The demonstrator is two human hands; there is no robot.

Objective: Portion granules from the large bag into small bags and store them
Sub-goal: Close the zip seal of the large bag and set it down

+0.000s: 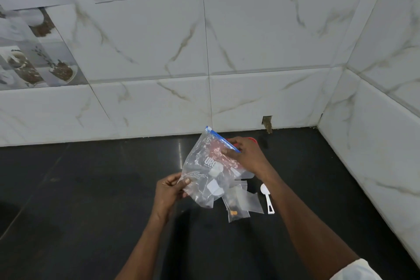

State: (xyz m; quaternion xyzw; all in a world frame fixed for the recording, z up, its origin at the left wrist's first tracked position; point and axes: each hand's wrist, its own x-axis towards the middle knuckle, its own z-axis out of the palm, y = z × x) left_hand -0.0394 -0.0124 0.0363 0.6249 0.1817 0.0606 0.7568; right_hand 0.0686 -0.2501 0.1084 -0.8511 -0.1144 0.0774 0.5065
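Observation:
A large clear zip bag (pixel 204 166) with a blue seal strip and white print hangs tilted above the black counter. My left hand (pixel 169 191) pinches its lower left edge. My right hand (pixel 246 154) pinches the blue strip at its upper right end. Small clear bags show inside it, some with white labels. Under and beside it lie more small clear bags (pixel 241 207) on the counter, one holding a few orange granules. A white plastic scoop (pixel 267 198) lies just right of them. Something red (pixel 253 140) peeks out behind my right hand, mostly hidden.
The black counter (pixel 91 188) ends at a white marble-tiled wall (pixel 159 107) behind and another on the right (pixel 375 154), forming a corner. Printed sheets hang on the wall at the upper left. A small chipped gap (pixel 267 123) marks the wall base.

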